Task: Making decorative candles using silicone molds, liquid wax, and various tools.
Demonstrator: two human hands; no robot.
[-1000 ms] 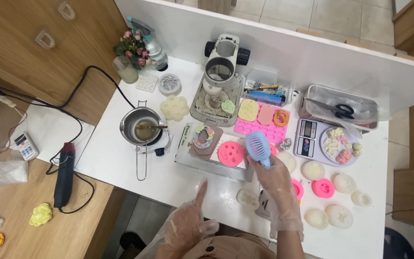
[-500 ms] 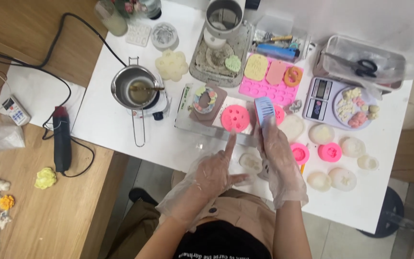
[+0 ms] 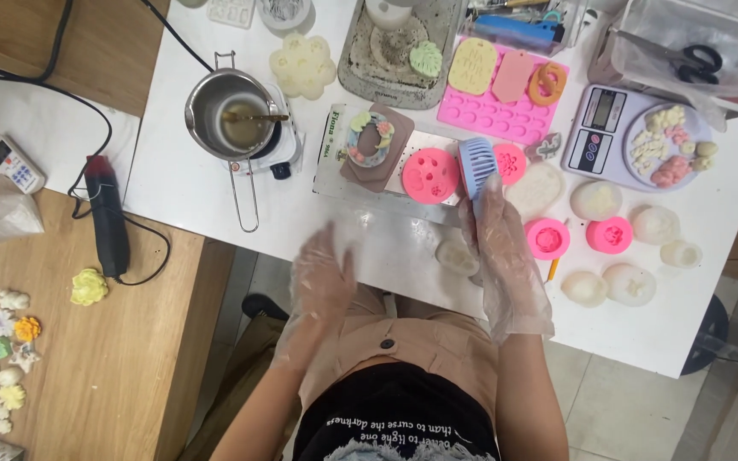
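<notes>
Both my hands wear clear plastic gloves. My right hand (image 3: 499, 235) grips the handle of a small blue hand-held fan (image 3: 475, 164), held upright over the white table (image 3: 190, 183) beside a round pink mould (image 3: 430, 175). My left hand (image 3: 322, 273) is blurred, flat and holding nothing, above the table's near edge. A pale mould (image 3: 457, 255) lies between the two hands.
A metal pot (image 3: 225, 119) sits on a small heater at the left. A digital scale (image 3: 634, 141) carries small pastel shapes. Several pink and white moulds (image 3: 610, 234) lie at the right. A black heat gun (image 3: 108, 218) lies on the wooden side table.
The view has dropped toward my body. My left hand pulled back from pointing at the pink mould to the table's near edge. My right hand still holds the fan.
</notes>
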